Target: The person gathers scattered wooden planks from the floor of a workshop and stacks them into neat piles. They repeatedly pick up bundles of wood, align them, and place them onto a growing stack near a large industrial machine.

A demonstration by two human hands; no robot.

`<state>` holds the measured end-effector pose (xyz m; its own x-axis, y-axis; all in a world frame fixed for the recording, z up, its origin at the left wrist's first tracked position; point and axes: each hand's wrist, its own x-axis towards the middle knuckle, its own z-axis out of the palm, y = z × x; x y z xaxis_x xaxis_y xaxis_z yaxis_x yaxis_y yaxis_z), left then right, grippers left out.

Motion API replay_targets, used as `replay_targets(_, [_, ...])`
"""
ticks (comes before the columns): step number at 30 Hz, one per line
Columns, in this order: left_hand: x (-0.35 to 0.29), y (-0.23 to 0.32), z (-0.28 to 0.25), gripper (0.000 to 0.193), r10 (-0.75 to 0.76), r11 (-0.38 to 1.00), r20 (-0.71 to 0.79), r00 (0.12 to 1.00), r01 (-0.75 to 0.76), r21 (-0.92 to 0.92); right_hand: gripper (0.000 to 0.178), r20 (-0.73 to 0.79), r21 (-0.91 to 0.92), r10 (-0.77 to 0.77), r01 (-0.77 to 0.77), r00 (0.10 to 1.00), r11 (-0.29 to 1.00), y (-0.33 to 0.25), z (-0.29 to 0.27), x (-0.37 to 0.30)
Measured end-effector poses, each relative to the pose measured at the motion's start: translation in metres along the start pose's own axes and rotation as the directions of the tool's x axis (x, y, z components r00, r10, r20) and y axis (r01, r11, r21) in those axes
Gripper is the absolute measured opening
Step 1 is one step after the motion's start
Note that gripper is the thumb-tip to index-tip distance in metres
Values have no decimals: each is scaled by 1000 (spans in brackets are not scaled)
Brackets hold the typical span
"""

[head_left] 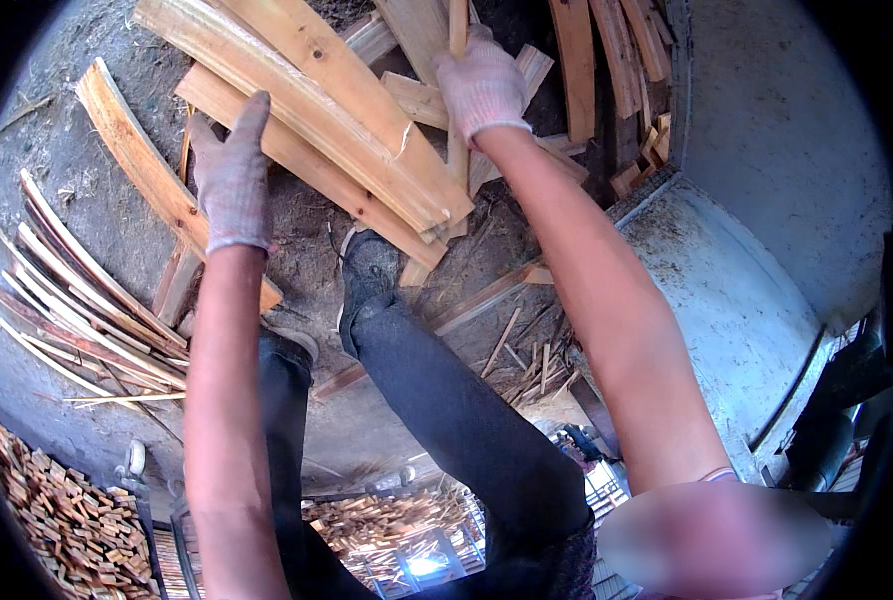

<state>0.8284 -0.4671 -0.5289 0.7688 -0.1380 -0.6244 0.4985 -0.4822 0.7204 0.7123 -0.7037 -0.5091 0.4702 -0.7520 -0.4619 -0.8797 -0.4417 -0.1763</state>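
Left hand (234, 185), gloved: grip released, digits spread, beside the pale wooden boards (336, 110); contact cannot be told. Right hand (484, 85), gloved: grip clenched around a narrow wooden strip (457, 160), which extends below it. Boards: overlapping, laid diagonally between the hands above dark ground (301, 240). Single plank (136, 150): left of the boards, passing under the left wrist. Thin slats (91, 305): loosely bunched, far left. Further planks (574, 70): upper right, beyond the right hand.

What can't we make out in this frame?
Head view throughout:
Central knotted board: upper end cut off by the top edge.
Right hand: palm side hidden by the hand's back.
Curved board: partly behind the left forearm.
Lower-right patch: blurred.
Distant woodpile: pieces too small to count.
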Motion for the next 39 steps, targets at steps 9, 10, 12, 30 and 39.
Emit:
replay_targets(9, [-57,18,-56,38,-149,729,389,909,366,-578,37,263,171,-642,620,720,765,-90,-25,-141])
replay_targets(10, [-52,21,-71,33,-202,704,363,909,393,-592,43,168,246,-619,576,767,780,-85,-33,-147])
replay_targets(12, [-35,7,-126,26,-277,690,247,929,371,-622,56,83,312,-433,389,897,867,-58,-35,-152])
replay_targets(30, [71,-110,-520,60,-399,914,-338,852,401,-66,78,-19,-39,249,-249,968,968,90,18,-101])
replay_targets(39, [24,-83,-305,91,301,558,-162,940,-36,829,68,109,-438,91,-35,990,898,140,8,-45])
